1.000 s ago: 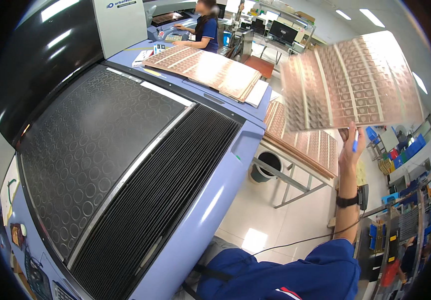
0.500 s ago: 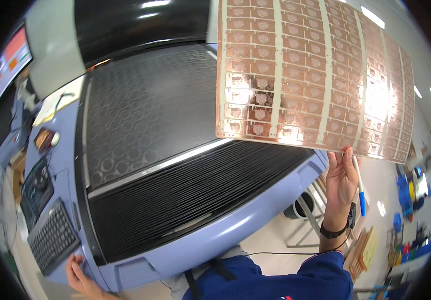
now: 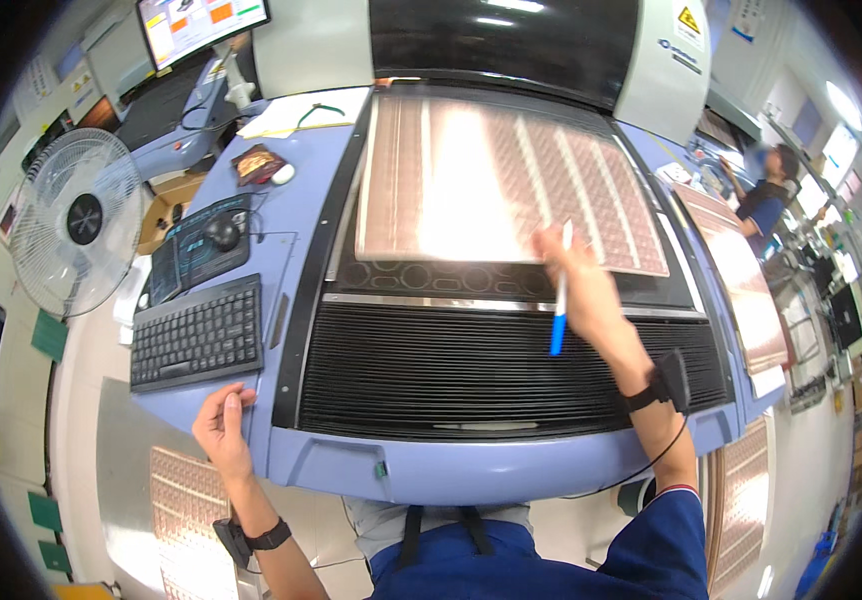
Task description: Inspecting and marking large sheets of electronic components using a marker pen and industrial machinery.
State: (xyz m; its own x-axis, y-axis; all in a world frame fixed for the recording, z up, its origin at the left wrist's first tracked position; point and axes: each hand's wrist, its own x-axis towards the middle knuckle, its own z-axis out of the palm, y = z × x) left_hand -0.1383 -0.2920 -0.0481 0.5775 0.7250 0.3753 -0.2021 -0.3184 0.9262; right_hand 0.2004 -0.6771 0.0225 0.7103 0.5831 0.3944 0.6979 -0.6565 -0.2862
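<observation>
Copper-coloured patterned panel [image 3: 431, 180] is over the black circle-marked bed [image 3: 431, 278]; full contact cannot be told. Right hand [image 3: 583, 285], blurred at the panel's near edge, holds a white-and-blue pen [image 3: 558, 325]; grip on panel unclear. Left hand [image 3: 223, 425], fingers curled in, near the keyboard [image 3: 198, 333].

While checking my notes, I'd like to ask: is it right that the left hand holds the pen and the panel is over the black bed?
Not quite: the right hand holds the pen, not the left hand, as the head view shows; the panel is indeed over the black bed.
</observation>
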